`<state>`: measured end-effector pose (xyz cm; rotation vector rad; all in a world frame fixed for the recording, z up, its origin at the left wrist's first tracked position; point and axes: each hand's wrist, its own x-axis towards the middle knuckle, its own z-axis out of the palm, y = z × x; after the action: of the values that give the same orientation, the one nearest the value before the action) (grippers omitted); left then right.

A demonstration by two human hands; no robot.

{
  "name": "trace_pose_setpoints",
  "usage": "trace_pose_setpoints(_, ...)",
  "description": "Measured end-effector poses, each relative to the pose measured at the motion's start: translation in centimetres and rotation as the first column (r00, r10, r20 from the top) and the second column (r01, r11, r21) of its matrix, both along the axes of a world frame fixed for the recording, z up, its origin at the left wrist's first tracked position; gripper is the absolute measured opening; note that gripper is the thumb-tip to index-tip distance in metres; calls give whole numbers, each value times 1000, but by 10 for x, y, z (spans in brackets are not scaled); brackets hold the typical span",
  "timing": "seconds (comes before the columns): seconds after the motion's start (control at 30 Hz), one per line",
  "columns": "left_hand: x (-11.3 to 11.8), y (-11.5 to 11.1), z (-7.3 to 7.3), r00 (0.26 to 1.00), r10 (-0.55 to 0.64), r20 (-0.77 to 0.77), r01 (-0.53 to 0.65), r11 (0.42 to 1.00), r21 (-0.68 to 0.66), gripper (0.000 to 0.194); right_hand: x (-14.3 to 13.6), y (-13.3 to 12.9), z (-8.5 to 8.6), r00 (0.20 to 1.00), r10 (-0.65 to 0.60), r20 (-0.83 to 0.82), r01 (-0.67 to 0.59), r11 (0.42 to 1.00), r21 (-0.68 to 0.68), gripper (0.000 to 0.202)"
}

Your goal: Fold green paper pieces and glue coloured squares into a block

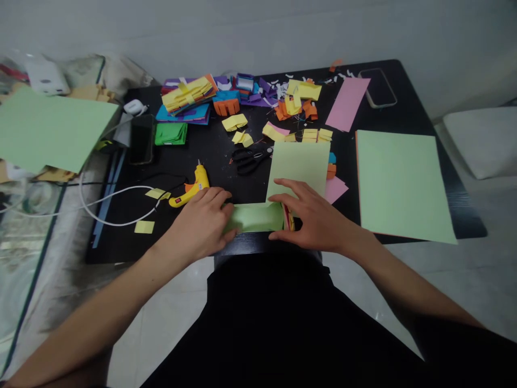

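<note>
A light green paper strip (258, 217) lies at the table's front edge, its middle sagging into a curve. My left hand (208, 218) holds its left end, with the thumb below and the fingers curled over the top. At the right end, my right hand (305, 215) spans a small folded paper bundle (289, 220) between thumb and fingers; the bundle shows red and yellow edges and is partly hidden. Behind the strip lies a light green sheet (301, 167), partly under my right fingers. A yellow glue gun (191, 188) rests just beyond my left hand.
Black scissors (250, 159) lie behind the strip. Folded coloured papers (189, 97) and scraps (297, 105) cover the back. A green sheet stack (404, 186) sits right, a pink sheet (347, 105) and phone (377, 87) behind it. A white cable (117, 223) loops at left.
</note>
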<state>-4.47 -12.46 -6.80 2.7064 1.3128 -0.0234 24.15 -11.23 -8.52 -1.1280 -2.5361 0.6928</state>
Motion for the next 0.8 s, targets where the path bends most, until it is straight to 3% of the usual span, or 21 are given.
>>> trace_pose_setpoints(0.17, -12, -8, 7, 959, 22, 282, -26, 1000, 11, 41, 13, -7, -2, 990, -91, -111, 74, 987, -143, 112)
trace_pose_setpoints(0.27, -26, -18, 3, 894, 106, 435, -146, 987, 59, 48, 22, -11, -5, 975, -155, -160, 129, 978, -163, 113)
trace_pose_setpoints(0.37, -38, -31, -11, 810, 192, 555, -291, 952, 95, 50, 28, -15, -10, 966, -197, -169, 168, 970, -174, 103)
trace_pose_setpoints(0.57, -41, -51, -40, 728, 318, 607, -399, 917, -2, 51, 29, -21, -17, 961, -229, -155, 192, 956, -221, 92)
trace_pose_setpoints(0.8, -33, -50, -52, 741, 323, 589, -302, 943, -138, 102, 20, -22, -22, 973, -175, -150, 130, 953, -274, 94)
